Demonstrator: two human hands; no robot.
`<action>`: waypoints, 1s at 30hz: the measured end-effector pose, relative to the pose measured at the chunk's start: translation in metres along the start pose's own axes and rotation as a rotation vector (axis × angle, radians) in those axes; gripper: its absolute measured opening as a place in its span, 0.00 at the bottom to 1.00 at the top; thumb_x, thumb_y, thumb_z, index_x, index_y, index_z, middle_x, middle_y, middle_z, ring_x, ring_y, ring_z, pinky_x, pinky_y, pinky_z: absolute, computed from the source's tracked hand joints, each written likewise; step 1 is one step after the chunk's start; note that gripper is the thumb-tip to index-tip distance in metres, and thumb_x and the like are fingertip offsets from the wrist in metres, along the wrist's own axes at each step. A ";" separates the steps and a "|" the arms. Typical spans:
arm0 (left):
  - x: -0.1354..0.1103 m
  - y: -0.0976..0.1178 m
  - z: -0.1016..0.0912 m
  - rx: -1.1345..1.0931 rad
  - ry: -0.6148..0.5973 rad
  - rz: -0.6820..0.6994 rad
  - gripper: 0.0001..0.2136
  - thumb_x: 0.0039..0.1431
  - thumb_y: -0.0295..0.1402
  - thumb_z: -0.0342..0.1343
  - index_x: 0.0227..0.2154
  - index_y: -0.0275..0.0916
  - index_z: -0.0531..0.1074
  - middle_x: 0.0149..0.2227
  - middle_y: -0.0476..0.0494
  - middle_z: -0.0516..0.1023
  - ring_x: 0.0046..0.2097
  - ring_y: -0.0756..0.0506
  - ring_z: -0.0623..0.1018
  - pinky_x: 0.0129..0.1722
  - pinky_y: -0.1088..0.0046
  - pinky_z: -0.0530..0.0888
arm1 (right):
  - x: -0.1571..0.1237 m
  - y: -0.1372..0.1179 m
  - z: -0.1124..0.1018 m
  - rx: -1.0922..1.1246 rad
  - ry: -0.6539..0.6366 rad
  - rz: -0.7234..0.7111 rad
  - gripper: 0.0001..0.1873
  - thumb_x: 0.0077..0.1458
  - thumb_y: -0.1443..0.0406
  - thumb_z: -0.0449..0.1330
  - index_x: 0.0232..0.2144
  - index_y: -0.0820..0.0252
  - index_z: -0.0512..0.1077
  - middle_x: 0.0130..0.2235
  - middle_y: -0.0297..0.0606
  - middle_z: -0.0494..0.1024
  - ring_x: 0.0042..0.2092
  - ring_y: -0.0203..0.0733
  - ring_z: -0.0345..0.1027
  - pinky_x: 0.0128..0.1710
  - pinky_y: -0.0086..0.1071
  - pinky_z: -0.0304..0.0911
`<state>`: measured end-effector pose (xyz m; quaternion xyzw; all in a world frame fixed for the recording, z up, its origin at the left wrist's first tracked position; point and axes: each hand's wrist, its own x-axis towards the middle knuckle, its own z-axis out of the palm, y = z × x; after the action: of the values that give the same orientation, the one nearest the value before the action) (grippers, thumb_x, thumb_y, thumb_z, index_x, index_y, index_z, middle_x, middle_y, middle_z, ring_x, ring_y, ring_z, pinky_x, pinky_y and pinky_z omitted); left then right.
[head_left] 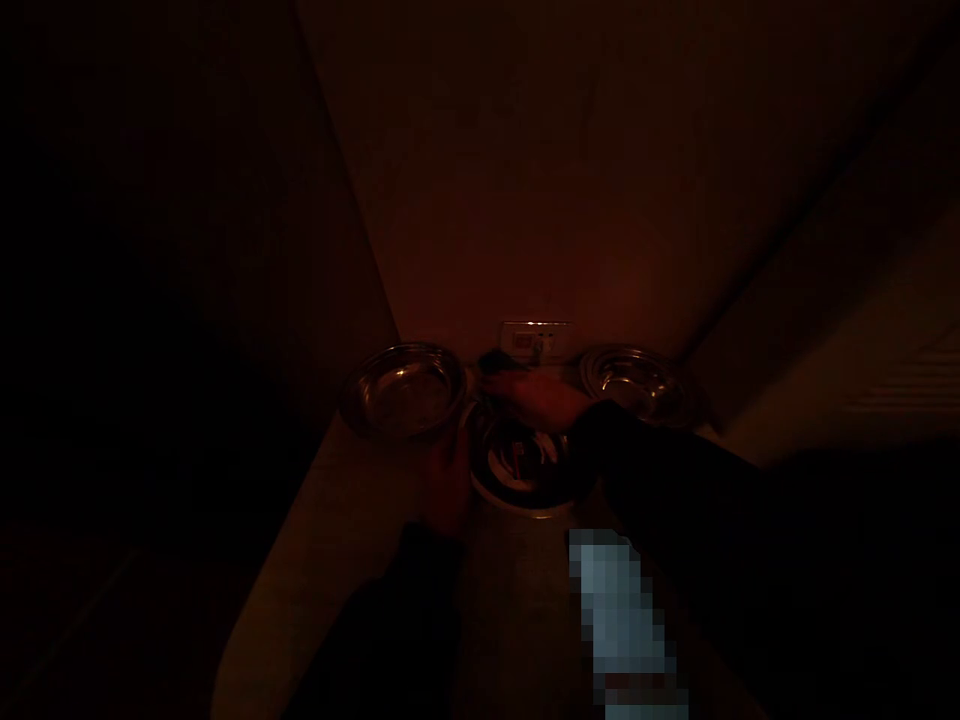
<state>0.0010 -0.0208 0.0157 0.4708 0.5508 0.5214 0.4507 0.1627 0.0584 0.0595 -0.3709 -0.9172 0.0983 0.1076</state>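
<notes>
The scene is very dark. A shiny round metal dish (525,495) sits in the middle of the table, with a small reddish shape inside it that I cannot make out. My right hand (544,397) reaches across the far rim of this dish. Close to its fingertips is a small dark shape (499,362), and whether the fingers hold it does not show. Beside the dish's left rim is my left hand (448,485), its fingers lost in shadow. A second metal dish (409,395) lies to the left, and a third metal dish (637,388) to the right, partly behind my right sleeve.
The table (337,530) has a rounded left edge and meets a dark wall (525,220) at the back. A wall socket (536,338) sits just above the tabletop. A bright, pixelated upright patch (626,610) stands at the lower right of my view.
</notes>
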 end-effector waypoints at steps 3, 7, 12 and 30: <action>-0.001 0.002 0.000 0.010 0.003 -0.025 0.17 0.60 0.35 0.50 0.50 0.35 0.73 0.52 0.40 0.76 0.54 0.42 0.74 0.54 0.66 0.68 | 0.002 -0.009 0.003 0.012 0.001 -0.097 0.21 0.57 0.76 0.50 0.51 0.62 0.68 0.57 0.46 0.69 0.58 0.43 0.62 0.57 0.39 0.57; -0.003 0.006 -0.001 0.041 0.013 -0.052 0.17 0.60 0.37 0.50 0.46 0.34 0.75 0.48 0.38 0.79 0.50 0.40 0.76 0.51 0.64 0.70 | -0.004 -0.022 -0.001 0.029 -0.005 -0.177 0.20 0.57 0.75 0.51 0.51 0.64 0.68 0.57 0.48 0.68 0.59 0.43 0.61 0.58 0.39 0.57; -0.002 0.005 0.000 0.052 0.014 -0.085 0.18 0.59 0.39 0.50 0.43 0.33 0.76 0.45 0.37 0.80 0.47 0.39 0.78 0.47 0.64 0.72 | -0.012 -0.036 0.001 0.041 0.010 -0.192 0.19 0.56 0.76 0.52 0.50 0.65 0.69 0.55 0.49 0.71 0.59 0.44 0.61 0.58 0.39 0.57; -0.002 0.004 -0.002 0.057 0.131 -0.103 0.21 0.60 0.42 0.44 0.37 0.32 0.76 0.39 0.35 0.81 0.42 0.40 0.79 0.40 0.67 0.73 | -0.040 -0.067 0.008 0.256 -0.058 0.071 0.15 0.59 0.69 0.53 0.46 0.59 0.74 0.44 0.37 0.80 0.43 0.38 0.74 0.43 0.28 0.65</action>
<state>-0.0007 -0.0226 0.0196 0.4195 0.6171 0.5113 0.4263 0.1442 -0.0178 0.0640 -0.3835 -0.8860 0.2291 0.1240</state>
